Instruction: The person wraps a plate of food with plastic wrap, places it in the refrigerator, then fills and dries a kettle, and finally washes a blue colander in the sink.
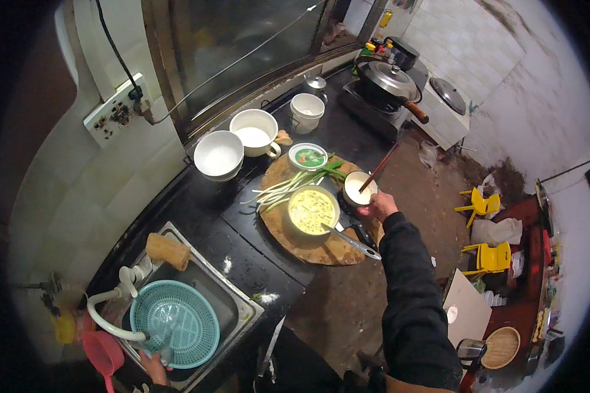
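Note:
My right hand grips a small white bowl by its rim, with dark chopsticks leaning out of it. Beside it, a bowl of yellow mixture with green bits stands on a round wooden chopping board. A metal spoon rests in that mixture. Scallions and a black-handled knife lie on the board. My left hand is below the tap, at the rim of a blue plastic colander. Something greyish and blurred is by its fingers; I cannot tell what.
The colander sits over a steel sink with a tan loofah-like roll on its edge. White bowls, a mug and a green-topped tub stand behind. A lidded wok is on the stove; a pink ladle is lower left.

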A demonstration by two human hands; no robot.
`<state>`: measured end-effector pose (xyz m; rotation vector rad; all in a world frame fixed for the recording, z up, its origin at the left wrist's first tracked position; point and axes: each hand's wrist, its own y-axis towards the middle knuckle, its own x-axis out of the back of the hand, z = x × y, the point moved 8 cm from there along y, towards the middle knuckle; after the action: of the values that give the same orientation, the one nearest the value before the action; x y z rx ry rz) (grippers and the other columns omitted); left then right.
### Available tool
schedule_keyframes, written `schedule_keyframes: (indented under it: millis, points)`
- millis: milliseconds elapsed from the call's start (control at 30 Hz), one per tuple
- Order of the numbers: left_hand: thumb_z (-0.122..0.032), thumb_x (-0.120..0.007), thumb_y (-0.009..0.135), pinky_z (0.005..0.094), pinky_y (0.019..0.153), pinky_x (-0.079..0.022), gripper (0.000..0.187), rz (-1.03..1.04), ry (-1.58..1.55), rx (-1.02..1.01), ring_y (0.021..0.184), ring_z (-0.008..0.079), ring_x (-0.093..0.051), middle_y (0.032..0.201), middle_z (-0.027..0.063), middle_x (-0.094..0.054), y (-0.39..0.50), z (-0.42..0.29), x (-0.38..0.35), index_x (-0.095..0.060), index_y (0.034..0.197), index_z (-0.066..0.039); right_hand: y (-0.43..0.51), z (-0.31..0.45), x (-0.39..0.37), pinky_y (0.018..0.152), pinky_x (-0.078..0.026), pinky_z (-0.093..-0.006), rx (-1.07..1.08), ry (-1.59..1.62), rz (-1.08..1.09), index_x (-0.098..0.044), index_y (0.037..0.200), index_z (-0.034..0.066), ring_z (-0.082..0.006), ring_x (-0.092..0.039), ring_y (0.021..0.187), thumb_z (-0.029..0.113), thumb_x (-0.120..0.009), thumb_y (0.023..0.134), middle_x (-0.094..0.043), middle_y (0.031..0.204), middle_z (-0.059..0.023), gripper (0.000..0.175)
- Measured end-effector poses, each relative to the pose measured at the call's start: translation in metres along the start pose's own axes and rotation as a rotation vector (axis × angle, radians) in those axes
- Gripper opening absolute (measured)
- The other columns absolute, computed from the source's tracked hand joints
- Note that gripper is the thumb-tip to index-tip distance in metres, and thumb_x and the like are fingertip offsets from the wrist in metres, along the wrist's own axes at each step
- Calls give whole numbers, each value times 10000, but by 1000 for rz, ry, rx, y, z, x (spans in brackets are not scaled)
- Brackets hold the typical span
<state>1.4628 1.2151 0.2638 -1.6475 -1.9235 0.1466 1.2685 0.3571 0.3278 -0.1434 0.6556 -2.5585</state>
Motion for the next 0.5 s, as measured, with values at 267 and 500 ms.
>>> schedule_keyframes:
  millis: [267, 500]
  points:
    - [-129, -589, 810, 317, 399, -459, 672, 4, 150, 10, 713, 239, -618, 1108, 161, -588, 0, 2, 5, -347, 1429, -27, -55, 66, 33, 527, -568, -386, 76, -281, -196, -579, 1064, 4, -242, -660, 594, 324, -681, 884, -635, 795, -126, 381]
    - [-61, -530, 854, 353, 423, -532, 542, -36, 197, -15, 671, 289, -656, 1061, 203, -616, -23, -45, -23, -375, 1373, -59, -285, 36, -176, 579, -511, -253, 437, -506, 505, -640, 990, 57, -121, -640, 657, 135, -568, 920, -654, 800, -44, 127]
